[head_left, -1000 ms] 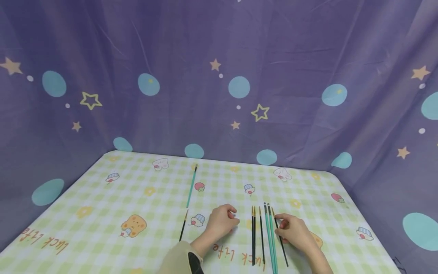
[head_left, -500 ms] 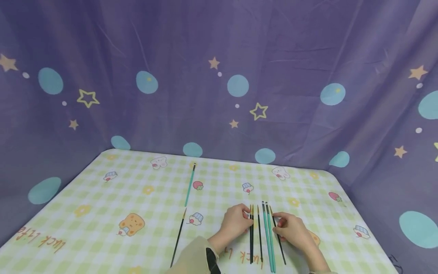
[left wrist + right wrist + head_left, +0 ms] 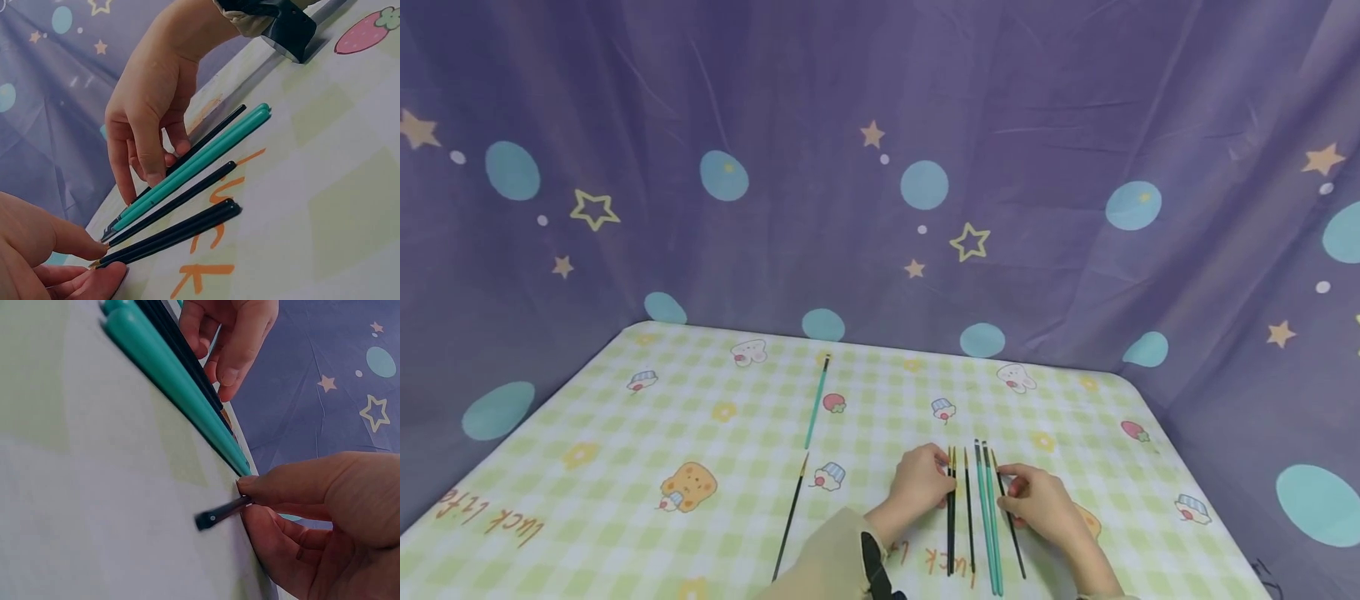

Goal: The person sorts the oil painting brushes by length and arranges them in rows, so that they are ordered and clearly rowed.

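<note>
Several thin paintbrushes lie side by side, bristles pointing away from me. My left hand [image 3: 919, 483] pinches a pair of black paintbrushes [image 3: 951, 533] near their gold ferrules; in the left wrist view their handles [image 3: 187, 228] fan out from the thumb and finger. At the row's right end, my right hand [image 3: 1043, 507] holds a slim black paintbrush [image 3: 1017, 550] between thumb and fingers. Its dark handle end [image 3: 215, 517] points out of the grip in the right wrist view. Between the hands lie one black paintbrush [image 3: 969, 521] and two teal paintbrushes [image 3: 990, 521].
Farther left on the checkered tablecloth [image 3: 880, 392] lie a teal paintbrush [image 3: 817, 404] and, nearer me, a black paintbrush [image 3: 792, 515]. A purple curtain [image 3: 820, 242] with stars and dots hangs right behind the table's far edge.
My left hand has moved right across the cloth to the pair of black paintbrushes and taken hold of them. The right hand stays at its paintbrush.
</note>
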A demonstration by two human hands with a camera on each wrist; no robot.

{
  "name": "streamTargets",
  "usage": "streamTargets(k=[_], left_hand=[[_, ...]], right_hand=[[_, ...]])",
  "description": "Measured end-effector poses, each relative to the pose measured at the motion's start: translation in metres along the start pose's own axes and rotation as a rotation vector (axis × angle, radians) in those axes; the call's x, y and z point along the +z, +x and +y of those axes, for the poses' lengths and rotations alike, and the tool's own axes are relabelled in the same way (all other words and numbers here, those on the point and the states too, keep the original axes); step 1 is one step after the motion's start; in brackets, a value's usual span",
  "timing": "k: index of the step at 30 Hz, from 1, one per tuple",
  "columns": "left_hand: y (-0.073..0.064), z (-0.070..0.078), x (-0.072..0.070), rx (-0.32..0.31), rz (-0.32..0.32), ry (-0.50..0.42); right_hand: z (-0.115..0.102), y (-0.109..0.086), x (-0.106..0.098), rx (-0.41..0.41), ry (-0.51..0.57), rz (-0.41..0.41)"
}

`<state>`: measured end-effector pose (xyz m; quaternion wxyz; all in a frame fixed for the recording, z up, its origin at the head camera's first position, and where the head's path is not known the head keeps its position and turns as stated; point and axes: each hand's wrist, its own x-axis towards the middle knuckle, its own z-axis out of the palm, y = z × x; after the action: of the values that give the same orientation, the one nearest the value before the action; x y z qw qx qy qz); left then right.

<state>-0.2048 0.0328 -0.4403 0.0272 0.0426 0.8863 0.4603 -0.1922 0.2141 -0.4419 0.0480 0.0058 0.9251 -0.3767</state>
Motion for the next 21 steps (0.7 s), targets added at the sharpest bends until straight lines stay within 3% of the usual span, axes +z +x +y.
streamTargets(k=[15,21], left_hand=[[0.0049,0.0065,0.0037,-0.024,0.055,0.105],[0.0011,0.0059,0.0045,-0.040,0.048,0.083]], right_hand=[[-0.0022,0.0011,-0.0028,0.013,-0.016,0.006],[-0.0013,0.0005,-0.0015,0.015,-0.011,-0.002]])
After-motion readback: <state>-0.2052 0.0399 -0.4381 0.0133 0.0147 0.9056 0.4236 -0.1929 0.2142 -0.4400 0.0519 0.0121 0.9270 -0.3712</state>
